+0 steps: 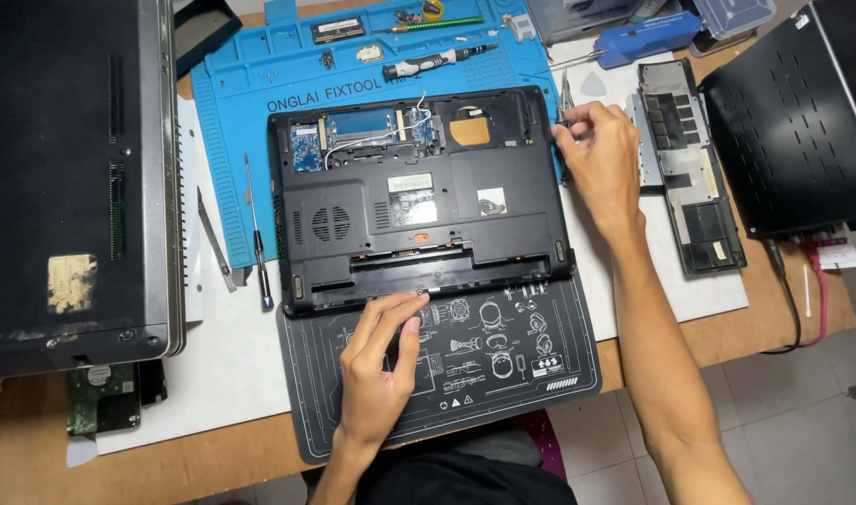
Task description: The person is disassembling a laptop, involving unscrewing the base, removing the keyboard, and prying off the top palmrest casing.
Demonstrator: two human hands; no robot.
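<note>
The wooden tabletop (802, 323) carries a closed dark laptop (72, 178) along its left edge and another black laptop (788, 131) at the right edge. A blue repair mat (236, 122) covers the far middle, with a black printed mat (503, 374) at the near edge. The opened laptop base (419, 201), underside up with its boards bared at the far side, lies in the middle of the tabletop across both mats. A grey cover panel (681, 168) lies just right of it. The left hand (377, 369) rests on the black mat, fingers (405, 313) stretched narrow and pressing the near edge of the base, holding nothing. The right hand (601, 159) sits at the base's far right corner, fingertips pinched tight around thin metal tweezers (565, 98). A slim screwdriver (257, 238) lies left of the base, a thicker driver (437, 61) on the blue mat beyond it
</note>
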